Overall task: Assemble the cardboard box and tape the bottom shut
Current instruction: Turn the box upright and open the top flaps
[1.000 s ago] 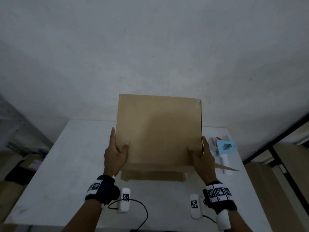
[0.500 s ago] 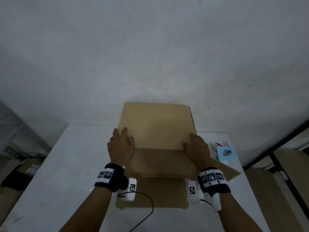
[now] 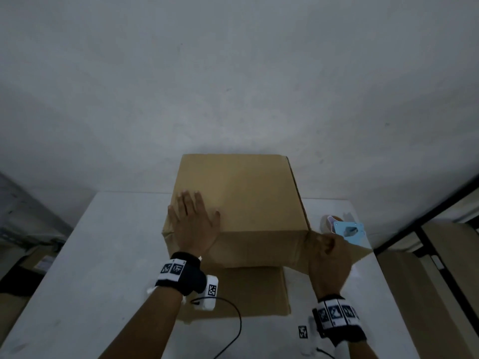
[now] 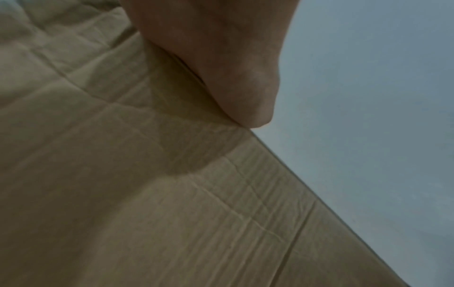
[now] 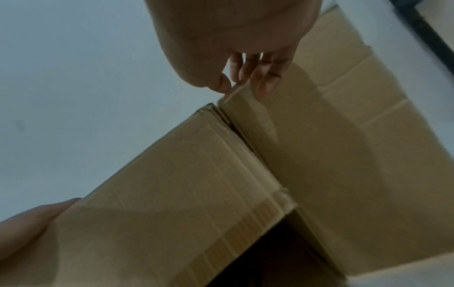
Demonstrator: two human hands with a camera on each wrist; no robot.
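A tan cardboard box (image 3: 246, 193) stands opened into a block on the white table (image 3: 103, 255). My left hand (image 3: 199, 211) lies flat on its top face near the front left corner, fingers straight. The left wrist view shows the hand (image 4: 221, 58) pressing on the creased cardboard (image 4: 172, 213). My right hand (image 3: 324, 244) is at the front right corner. There, in the right wrist view, thumb and fingers (image 5: 260, 77) pinch the edge of the side flap (image 5: 331, 155), which sticks out to the right. Another flap (image 3: 254, 288) lies flat on the table toward me.
A tape dispenser (image 3: 348, 230) with a light blue body lies on the table right of the box, just behind my right hand. A black cable (image 3: 233, 322) trails from my left wrist across the near table. Walls and floor clutter surround the table.
The flat upright cardboard has been tipped back and opened into a box. My left hand moved onto the top face; my right hand dropped to the right corner and took the side flap.
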